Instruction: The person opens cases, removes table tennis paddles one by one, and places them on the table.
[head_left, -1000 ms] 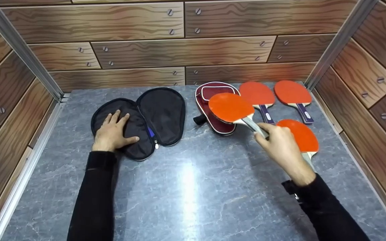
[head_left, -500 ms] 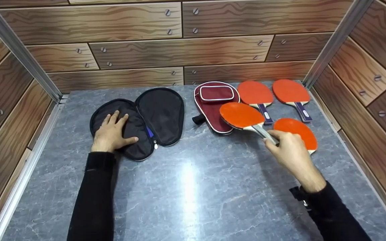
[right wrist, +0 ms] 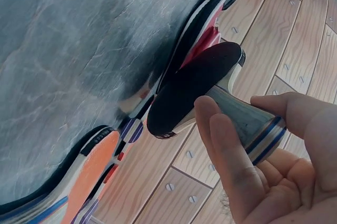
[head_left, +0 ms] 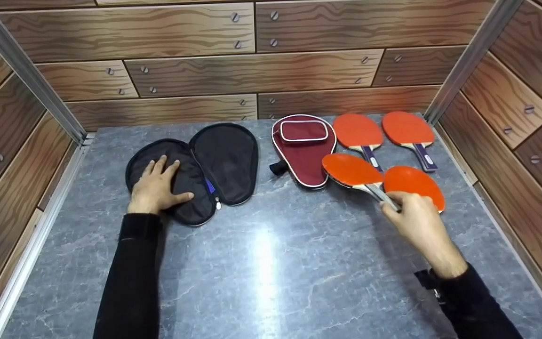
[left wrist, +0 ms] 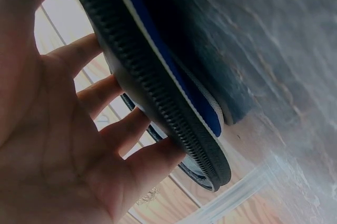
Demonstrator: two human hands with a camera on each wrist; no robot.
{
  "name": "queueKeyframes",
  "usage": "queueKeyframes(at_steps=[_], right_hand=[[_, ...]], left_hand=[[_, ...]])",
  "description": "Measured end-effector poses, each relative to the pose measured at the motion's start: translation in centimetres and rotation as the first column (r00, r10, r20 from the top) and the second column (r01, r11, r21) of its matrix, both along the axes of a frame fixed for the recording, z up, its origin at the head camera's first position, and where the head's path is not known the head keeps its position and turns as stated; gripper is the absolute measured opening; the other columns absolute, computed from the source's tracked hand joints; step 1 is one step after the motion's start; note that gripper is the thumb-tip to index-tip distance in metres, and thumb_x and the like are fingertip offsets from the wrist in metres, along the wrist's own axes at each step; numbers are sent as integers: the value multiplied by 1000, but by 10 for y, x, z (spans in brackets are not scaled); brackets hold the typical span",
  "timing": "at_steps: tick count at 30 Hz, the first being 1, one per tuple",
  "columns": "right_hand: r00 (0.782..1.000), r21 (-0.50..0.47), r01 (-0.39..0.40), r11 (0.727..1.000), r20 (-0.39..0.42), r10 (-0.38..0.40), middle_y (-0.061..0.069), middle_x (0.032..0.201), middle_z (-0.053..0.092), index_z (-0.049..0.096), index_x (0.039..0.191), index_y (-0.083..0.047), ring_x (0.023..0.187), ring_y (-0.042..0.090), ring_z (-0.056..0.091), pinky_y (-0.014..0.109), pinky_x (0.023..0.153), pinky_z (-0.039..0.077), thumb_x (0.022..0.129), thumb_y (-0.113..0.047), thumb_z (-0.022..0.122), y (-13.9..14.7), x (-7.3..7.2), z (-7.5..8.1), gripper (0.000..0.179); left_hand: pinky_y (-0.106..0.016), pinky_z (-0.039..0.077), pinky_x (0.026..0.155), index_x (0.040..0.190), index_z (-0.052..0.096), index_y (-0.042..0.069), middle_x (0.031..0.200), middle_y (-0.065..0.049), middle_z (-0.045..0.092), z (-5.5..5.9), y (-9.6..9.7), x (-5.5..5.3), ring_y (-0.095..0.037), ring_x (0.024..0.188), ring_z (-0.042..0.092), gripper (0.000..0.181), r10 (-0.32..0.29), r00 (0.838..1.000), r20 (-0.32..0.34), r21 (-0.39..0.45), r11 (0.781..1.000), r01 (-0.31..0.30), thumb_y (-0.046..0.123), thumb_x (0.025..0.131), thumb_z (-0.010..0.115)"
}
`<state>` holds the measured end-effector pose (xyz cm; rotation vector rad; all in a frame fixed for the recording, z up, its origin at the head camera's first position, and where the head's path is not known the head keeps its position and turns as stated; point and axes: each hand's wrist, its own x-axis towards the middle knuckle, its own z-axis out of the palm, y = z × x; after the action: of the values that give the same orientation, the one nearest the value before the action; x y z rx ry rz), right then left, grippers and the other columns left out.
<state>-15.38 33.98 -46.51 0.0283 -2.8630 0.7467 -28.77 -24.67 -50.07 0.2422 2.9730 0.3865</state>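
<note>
My left hand point(head_left: 155, 188) rests with spread fingers on one half of an unzipped black paddle case point(head_left: 226, 165), which lies open on the table. A blue strip shows along its zipper. In the left wrist view the fingertips touch the case by its zipper edge point(left wrist: 152, 92). My right hand point(head_left: 417, 214) grips the grey handle of a table tennis paddle point(head_left: 351, 170), held above the table with its orange side up. From the right wrist view, the paddle's black underside point(right wrist: 195, 87) shows and the fingers wrap the handle. Another orange paddle point(head_left: 412, 183) lies by that hand, its handle hidden.
A dark red paddle case point(head_left: 306, 155) with white piping lies at the back middle, a black handle end point(head_left: 279, 167) beside its edge. Two orange paddles with purple handles, a nearer one point(head_left: 358, 131) and a farther one point(head_left: 407, 128), lie at the back right. Wood-patterned walls enclose the grey table point(head_left: 233, 273).
My right hand has moved right and toward me with the paddle, uncovering more of the red case. My left hand stays on the black case.
</note>
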Motion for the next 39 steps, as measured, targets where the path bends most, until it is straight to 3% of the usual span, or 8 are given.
queueKeyframes(at_steps=[8, 17, 21, 24, 28, 31, 36, 39], right_hand=[[1000, 24, 5, 1000, 9, -5, 8, 75, 71, 86, 111, 1, 59, 18, 50, 33, 53, 37, 105, -14, 80, 1, 5, -2, 18], [999, 58, 5, 998, 43, -8, 28, 90, 80, 81, 120, 11, 61, 23, 60, 38, 52, 46, 104, -12, 78, 3, 7, -3, 28], [999, 77, 14, 997, 50, -18, 23, 85, 78, 81, 125, 11, 61, 24, 59, 41, 53, 46, 103, -14, 78, 6, 8, 1, 33], [999, 105, 20, 994, 37, -24, 18, 81, 74, 83, 123, 8, 63, 29, 61, 55, 56, 53, 101, -15, 78, 10, 10, 6, 32], [1000, 144, 20, 989, -4, -19, 16, 78, 72, 83, 107, 1, 67, 40, 65, 77, 67, 56, 96, -14, 79, 14, 12, 11, 20], [1000, 142, 9, 990, 15, -11, 14, 77, 72, 82, 106, 0, 64, 36, 64, 67, 58, 55, 95, -14, 80, 14, 13, 12, 18], [989, 62, -49, 997, 140, 40, 21, 87, 79, 79, 124, 12, 56, 18, 60, 31, 44, 46, 100, -10, 80, 6, 13, 9, 33], [975, 21, -74, 997, 211, 68, 25, 93, 82, 78, 124, 14, 58, 15, 62, 26, 43, 47, 101, -11, 81, -1, 12, 4, 34]], left_hand=[[-86, 35, 136, 185, 36, 10, 194, -31, 18, 1, 1, 0, -64, 178, 19, 112, 1, 1000, 2, -12, 1000, -1, 64, 100, 86], [-86, 34, 136, 185, 35, 11, 195, -30, 17, 0, 0, -1, -64, 178, 17, 111, 0, 1000, 12, -10, 1000, 0, 64, 101, 85], [-86, 34, 136, 185, 35, 11, 195, -30, 17, 0, 0, 0, -64, 179, 17, 111, -1, 1000, 14, -4, 1000, 1, 64, 101, 85], [-86, 34, 137, 185, 35, 11, 195, -31, 17, 0, 0, 0, -64, 179, 17, 111, -2, 1000, 12, -3, 1000, 2, 64, 101, 85], [-86, 34, 136, 185, 35, 11, 195, -31, 16, 1, 1, -1, -64, 179, 17, 111, -2, 1000, 14, -7, 1000, 2, 64, 102, 84], [-86, 33, 137, 185, 35, 11, 195, -31, 17, 0, 1, -1, -64, 179, 17, 111, -2, 1000, 13, -1, 1000, 2, 63, 102, 85], [-86, 32, 137, 185, 36, 10, 195, -31, 17, 0, 1, 0, -64, 179, 17, 111, -1, 1000, 6, 5, 1000, 1, 63, 101, 86], [-86, 32, 137, 185, 36, 10, 195, -30, 17, 0, 1, 0, -64, 179, 17, 111, -1, 1000, 6, 7, 1000, 1, 63, 101, 86]])
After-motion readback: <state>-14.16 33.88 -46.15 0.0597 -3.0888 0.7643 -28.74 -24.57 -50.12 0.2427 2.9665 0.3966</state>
